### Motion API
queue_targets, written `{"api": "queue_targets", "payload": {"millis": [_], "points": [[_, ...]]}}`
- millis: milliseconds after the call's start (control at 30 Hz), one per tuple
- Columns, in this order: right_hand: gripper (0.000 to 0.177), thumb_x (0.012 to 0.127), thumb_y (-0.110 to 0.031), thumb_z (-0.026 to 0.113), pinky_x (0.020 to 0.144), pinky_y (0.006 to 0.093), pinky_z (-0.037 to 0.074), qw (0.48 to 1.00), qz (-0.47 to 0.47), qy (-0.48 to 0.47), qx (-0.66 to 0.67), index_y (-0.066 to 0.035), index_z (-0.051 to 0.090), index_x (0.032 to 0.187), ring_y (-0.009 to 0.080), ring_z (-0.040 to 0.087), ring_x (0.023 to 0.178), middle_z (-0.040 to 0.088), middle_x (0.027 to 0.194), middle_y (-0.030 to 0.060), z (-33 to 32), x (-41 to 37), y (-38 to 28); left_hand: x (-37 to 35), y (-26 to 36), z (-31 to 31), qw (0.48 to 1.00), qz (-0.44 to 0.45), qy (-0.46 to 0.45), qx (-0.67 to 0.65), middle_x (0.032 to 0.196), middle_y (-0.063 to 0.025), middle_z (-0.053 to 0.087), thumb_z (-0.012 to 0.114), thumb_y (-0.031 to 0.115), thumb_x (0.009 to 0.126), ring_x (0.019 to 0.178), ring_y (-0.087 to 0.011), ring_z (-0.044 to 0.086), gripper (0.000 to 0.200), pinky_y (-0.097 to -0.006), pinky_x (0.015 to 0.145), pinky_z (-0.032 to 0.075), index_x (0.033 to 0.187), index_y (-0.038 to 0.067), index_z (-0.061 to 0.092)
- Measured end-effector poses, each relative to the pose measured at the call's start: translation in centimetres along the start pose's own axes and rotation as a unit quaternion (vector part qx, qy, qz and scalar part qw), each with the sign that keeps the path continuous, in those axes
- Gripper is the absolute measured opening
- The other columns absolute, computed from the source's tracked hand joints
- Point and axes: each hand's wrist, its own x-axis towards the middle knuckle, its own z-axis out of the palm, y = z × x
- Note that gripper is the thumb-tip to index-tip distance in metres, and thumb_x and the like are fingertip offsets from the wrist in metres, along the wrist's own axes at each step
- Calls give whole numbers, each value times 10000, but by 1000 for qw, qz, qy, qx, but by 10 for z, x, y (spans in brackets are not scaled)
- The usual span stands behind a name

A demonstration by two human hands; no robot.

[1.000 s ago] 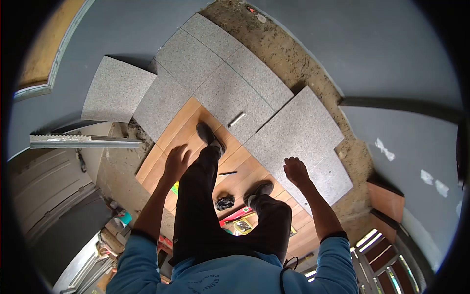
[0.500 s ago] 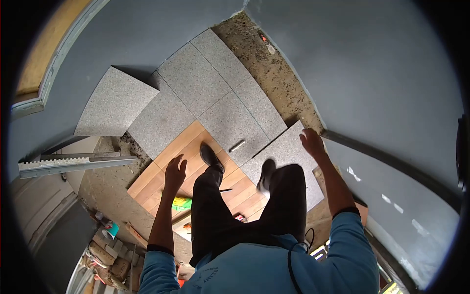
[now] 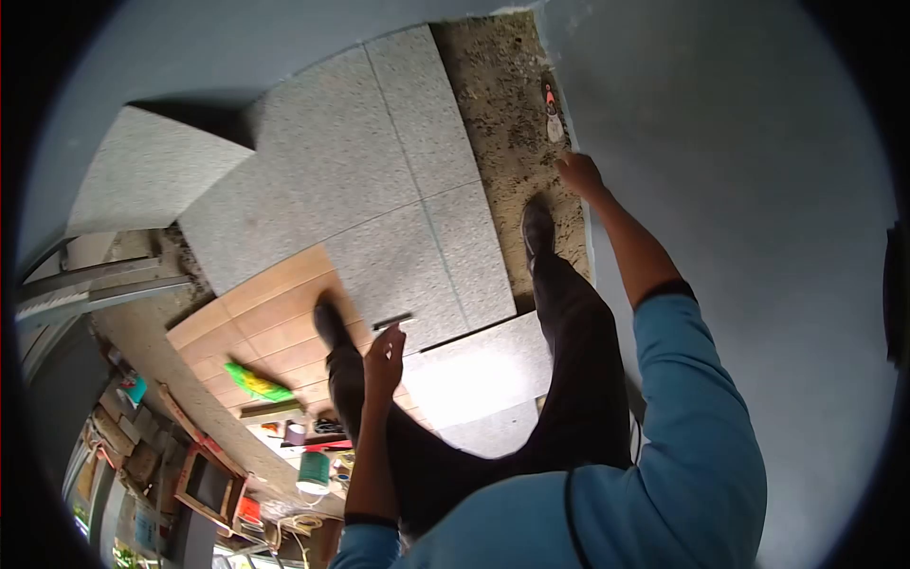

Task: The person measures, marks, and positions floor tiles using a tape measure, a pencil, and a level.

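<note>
My right hand [image 3: 580,174] is stretched forward beside the grey wall, its fingers curled in with nothing showing in them. Just beyond it, on the bare soil strip [image 3: 498,104], lies a small tool [image 3: 554,116] with an orange-red end and a pale end. My left hand [image 3: 383,358] hangs over the floor at my left leg, thumb and fingers apart and holding nothing visible. Close past its fingertips in this view, a short dark bar [image 3: 392,322] lies on the speckled grey tiles [image 3: 384,270]. My right shoe [image 3: 537,228] stands on the soil, my left on wood-look tiles [image 3: 275,303].
A loose grey tile [image 3: 152,171] leans at the left wall. A green and yellow packet [image 3: 256,381] lies on the wood-look tiles. Behind are a green and white bucket [image 3: 314,472], a wooden frame [image 3: 209,486] and metal profiles [image 3: 114,294]. The grey wall [image 3: 720,209] rises at right.
My right foot has stepped from the grey tile onto the soil strip. My right hand has moved forward along the wall towards the small tool; my left hand is now near the bar.
</note>
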Motion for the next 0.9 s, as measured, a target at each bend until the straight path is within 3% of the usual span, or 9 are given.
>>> {"api": "queue_targets", "payload": {"millis": [67, 133, 267, 333, 600, 667, 733, 833, 900], "points": [[343, 908, -299, 526, 752, 525, 472, 1000, 13, 18, -1, 13, 634, 817, 420, 614, 795, 633, 817, 234, 17, 68, 13, -2, -21, 58, 995, -49, -37, 82, 1066, -183, 699, 629, 281, 942, 991, -262, 687, 347, -356, 818, 536, 1177, 27, 653], [354, 912, -315, 535, 748, 501, 490, 999, 13, 29, -16, 13, 639, 827, 396, 623, 793, 635, 807, 221, 32, 124, 21, -12, -33, 96, 992, -87, -91, 17, 1059, -167, 701, 633, 304, 940, 1011, -277, 677, 376, -360, 847, 524, 1203, 34, 636], [342, 938, -317, 525, 747, 460, 516, 990, 68, 94, -84, -1, 656, 939, 341, 643, 831, 655, 909, 201, 110, 245, 112, -8, -37, 122, 971, -177, -162, 7, 1115, -169, 686, 650, 277, 934, 1085, -260, 649, 406, -372, 931, 501, 1252, 30, 599], [322, 971, -277, 480, 711, 462, 514, 989, 76, 104, -79, -6, 640, 1042, 328, 642, 805, 647, 930, 194, 118, 255, 105, 1, -20, 122, 970, -193, -151, 3, 1150, -172, 674, 635, 255, 947, 1113, -239, 636, 397, -366, 969, 492, 1264, 22, 586], [259, 948, -242, 533, 719, 479, 497, 982, 174, 1, -69, -34, 628, 1072, 331, 642, 856, 639, 979, 166, 68, 212, 14, 22, 6, 86, 979, -168, -80, -85, 1193, -171, 654, 633, 191, 948, 1141, -242, 618, 388, -360, 971, 486, 1279, 2, 565], [237, 949, -235, 533, 720, 480, 499, 987, 97, 97, -87, -42, 630, 1046, 330, 634, 863, 633, 968, 161, 60, 180, -16, 12, -3, 66, 986, -139, -53, -77, 1177, -164, 662, 638, 172, 942, 1126, -229, 625, 366, -352, 949, 498, 1262, 4, 580], [230, 958, -241, 521, 734, 494, 502, 985, 5, 99, -144, -48, 616, 1040, 337, 627, 889, 628, 969, 158, 47, 144, -28, -2, -2, 33, 993, -101, 7, -62, 1160, -164, 666, 666, 161, 919, 1092, -251, 642, 342, -359, 915, 509, 1227, 25, 607], [283, 971, -275, 468, 737, 485, 489, 988, -24, 64, -135, -25, 600, 989, 372, 611, 863, 607, 941, 177, 4, 72, -77, -18, 4, -41, 993, -81, 74, -42, 1110, -180, 670, 673, 107, 896, 1025, -279, 659, 290, -357, 870, 517, 1168, 16, 631], [230, 962, -245, 489, 736, 480, 496, 985, -34, 54, -160, -36, 586, 968, 364, 612, 857, 602, 931, 167, -18, 29, -97, -26, -4, -99, 990, 10, 139, 8, 1100, -185, 665, 675, 97, 885, 1026, -307, 646, 295, -372, 877, 511, 1164, 12, 630]]}}
